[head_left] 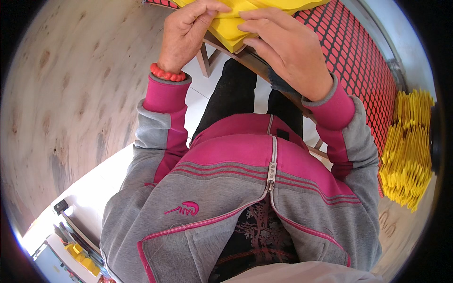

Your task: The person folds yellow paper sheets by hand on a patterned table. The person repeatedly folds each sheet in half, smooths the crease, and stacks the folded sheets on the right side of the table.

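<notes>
A bright yellow sheet of thin, folded material [231, 40], paper or cloth I cannot tell, lies at the top edge of the view with one corner pointing toward me. My left hand [186, 33] pinches its left side between thumb and fingers, a red beaded bracelet at the wrist. On the right side, my right hand [292, 47] has curved fingertips and thumb at a fold of the same sheet. The upper part of the sheet runs out of view.
A red-and-black patterned cover [339, 52] spreads under the sheet and to the right. Stacked yellow folded pieces [408, 151] stand at the far right. A wooden board [71, 94] fills the left. Wooden legs [205, 61] show below the work surface.
</notes>
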### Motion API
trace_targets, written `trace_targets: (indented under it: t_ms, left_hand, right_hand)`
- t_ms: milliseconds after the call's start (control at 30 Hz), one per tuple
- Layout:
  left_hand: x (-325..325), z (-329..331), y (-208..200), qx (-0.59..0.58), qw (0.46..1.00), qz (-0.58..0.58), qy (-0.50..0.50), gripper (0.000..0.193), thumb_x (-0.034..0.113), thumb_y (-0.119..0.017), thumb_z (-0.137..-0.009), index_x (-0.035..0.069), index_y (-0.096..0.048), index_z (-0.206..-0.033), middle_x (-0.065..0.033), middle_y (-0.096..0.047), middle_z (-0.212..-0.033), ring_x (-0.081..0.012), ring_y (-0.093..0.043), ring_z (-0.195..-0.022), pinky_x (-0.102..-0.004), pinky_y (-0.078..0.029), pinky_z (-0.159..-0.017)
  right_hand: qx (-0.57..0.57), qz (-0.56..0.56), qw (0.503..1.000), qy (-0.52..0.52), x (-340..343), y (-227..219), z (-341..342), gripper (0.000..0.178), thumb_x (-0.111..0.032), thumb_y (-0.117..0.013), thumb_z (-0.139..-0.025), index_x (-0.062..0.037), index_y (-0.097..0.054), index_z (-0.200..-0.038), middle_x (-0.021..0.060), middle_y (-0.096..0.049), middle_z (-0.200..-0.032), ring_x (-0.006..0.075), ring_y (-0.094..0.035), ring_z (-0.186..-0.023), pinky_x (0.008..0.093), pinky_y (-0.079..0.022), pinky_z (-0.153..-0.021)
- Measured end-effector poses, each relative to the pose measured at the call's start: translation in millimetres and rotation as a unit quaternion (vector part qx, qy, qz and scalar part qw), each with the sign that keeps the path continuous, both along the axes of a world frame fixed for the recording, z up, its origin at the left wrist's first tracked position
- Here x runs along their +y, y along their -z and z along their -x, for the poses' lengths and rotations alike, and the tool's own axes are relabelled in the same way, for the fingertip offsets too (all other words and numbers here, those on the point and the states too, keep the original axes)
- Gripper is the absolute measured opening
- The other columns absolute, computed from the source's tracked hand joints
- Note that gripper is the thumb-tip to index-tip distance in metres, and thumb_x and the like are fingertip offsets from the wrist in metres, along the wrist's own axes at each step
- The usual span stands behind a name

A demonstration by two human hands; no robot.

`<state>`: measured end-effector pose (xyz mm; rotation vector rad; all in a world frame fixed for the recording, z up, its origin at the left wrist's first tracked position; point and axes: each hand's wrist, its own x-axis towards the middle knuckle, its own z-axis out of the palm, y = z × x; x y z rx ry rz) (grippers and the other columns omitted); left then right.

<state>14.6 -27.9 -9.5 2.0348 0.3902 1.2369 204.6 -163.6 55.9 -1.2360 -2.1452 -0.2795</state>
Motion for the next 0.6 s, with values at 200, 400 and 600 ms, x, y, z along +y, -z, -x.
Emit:
trace_targets:
  t_ms: [200,400,600]
  left_hand:
    - [2,11,-4,0.04,0.995,0.056,0.068,0.015,-0.003,-0.062,-0.095,0.0,-0.073,-0.105,-0.0053,-0.068,-0.091,-0.0128,-0.063,-0.084,-0.027,-0.048,-0.076]
    - [11,17,-9,0.05,0.992,-0.045,0.104,0.021,0.006,-0.071,-0.086,0.001,-0.071,-0.107,-0.008,-0.069,-0.099,-0.0178,-0.064,-0.09,-0.0307,-0.049,-0.081]
    - [9,17,-15,0.068,0.991,-0.022,0.113,0.022,0.006,-0.071,-0.085,0.001,-0.07,-0.106,-0.0087,-0.068,-0.102,-0.0186,-0.064,-0.093,-0.0318,-0.048,-0.083]
  right_hand:
    - [-0.027,-0.007,1.0,0.015,12,11,4,0.016,-0.009,-0.071,-0.09,-0.0069,-0.068,-0.106,0.0068,-0.069,-0.115,0.0276,-0.068,-0.098,0.0358,-0.055,-0.081]
    - [0.077,0.044,0.996,-0.006,14,11,1,0.014,-0.005,-0.074,-0.084,-0.0025,-0.066,-0.094,0.0178,-0.07,-0.103,0.0345,-0.07,-0.092,0.0371,-0.056,-0.077]
    - [0.109,0.076,0.991,0.0,15,8,2,0.012,-0.005,-0.072,-0.085,-0.0029,-0.065,-0.094,0.0148,-0.07,-0.101,0.0341,-0.069,-0.087,0.0379,-0.055,-0.075]
